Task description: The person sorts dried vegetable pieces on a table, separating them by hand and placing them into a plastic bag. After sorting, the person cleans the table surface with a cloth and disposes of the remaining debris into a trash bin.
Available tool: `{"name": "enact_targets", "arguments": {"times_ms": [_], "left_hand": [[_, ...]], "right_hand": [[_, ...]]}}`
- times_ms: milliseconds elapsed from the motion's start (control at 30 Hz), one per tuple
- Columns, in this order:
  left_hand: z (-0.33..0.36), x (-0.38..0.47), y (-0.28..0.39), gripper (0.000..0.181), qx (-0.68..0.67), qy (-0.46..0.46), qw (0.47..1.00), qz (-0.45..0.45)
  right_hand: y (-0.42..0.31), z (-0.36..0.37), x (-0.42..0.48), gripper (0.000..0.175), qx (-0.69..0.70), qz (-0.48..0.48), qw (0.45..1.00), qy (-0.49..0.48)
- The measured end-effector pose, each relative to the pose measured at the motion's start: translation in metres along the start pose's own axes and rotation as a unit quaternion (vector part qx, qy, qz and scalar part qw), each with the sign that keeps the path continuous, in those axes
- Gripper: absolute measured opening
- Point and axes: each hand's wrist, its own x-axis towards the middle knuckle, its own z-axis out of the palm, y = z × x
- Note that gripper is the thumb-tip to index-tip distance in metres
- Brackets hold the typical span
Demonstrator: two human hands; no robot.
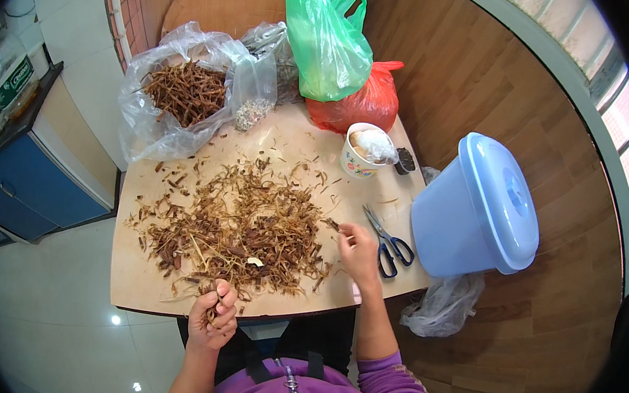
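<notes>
A loose pile of brown dried plant pieces (255,230), mixed with paler fibres, is spread over the middle of the wooden table. At the front edge of the table, my left hand (214,314) is closed around a small bunch of the dried pieces. My right hand (357,252) is just right of the pile, holding a short dark dried piece (332,224) at its fingertips. Beside it lie scissors with dark blue handles (388,242), blades pointing away from me. Longer brown dried strips (186,92) fill an open clear plastic bag (137,108) at the back left.
A green plastic bag (330,46) rests against a red one (365,102) at the back. In front are a paper tub (357,165) and a small dark container (405,161). A lidded light-blue bucket (453,214) stands at right, above a crumpled clear bag (445,309).
</notes>
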Motion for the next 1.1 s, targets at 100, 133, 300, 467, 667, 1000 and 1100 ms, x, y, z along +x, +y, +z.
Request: {"name": "enact_targets", "arguments": {"times_ms": [100,133,300,467,667,1000,1100], "left_hand": [[0.004,-0.009,0.003,0.008,0.004,-0.008,1.000,0.010],[0.005,-0.012,0.003,0.008,0.004,-0.004,1.000,0.014],[0.006,-0.020,0.006,0.009,0.031,0.013,0.999,0.022],[0.009,-0.020,0.004,0.009,0.054,0.009,0.998,0.020],[0.009,-0.020,0.004,0.010,-0.008,-0.001,1.000,0.026],[0.023,0.009,0.042,0.017,-0.018,0.010,1.000,0.013],[0.048,0.040,0.075,0.019,0.061,0.018,0.997,0.037]], "right_hand": [[0.031,-0.020,0.020,0.015,-0.069,-0.012,0.995,0.070],[0.033,-0.028,0.028,0.016,-0.082,0.026,0.995,0.060],[0.086,-0.041,0.075,0.022,-0.285,0.043,0.954,0.085],[0.094,-0.028,0.105,0.021,-0.156,-0.028,0.987,-0.022],[0.084,-0.038,0.089,0.015,-0.028,-0.017,0.997,0.065],[0.018,-0.010,-0.027,0.007,0.008,-0.083,0.996,0.024],[0.015,-0.002,-0.048,0.005,0.017,-0.100,0.994,0.047]]}}
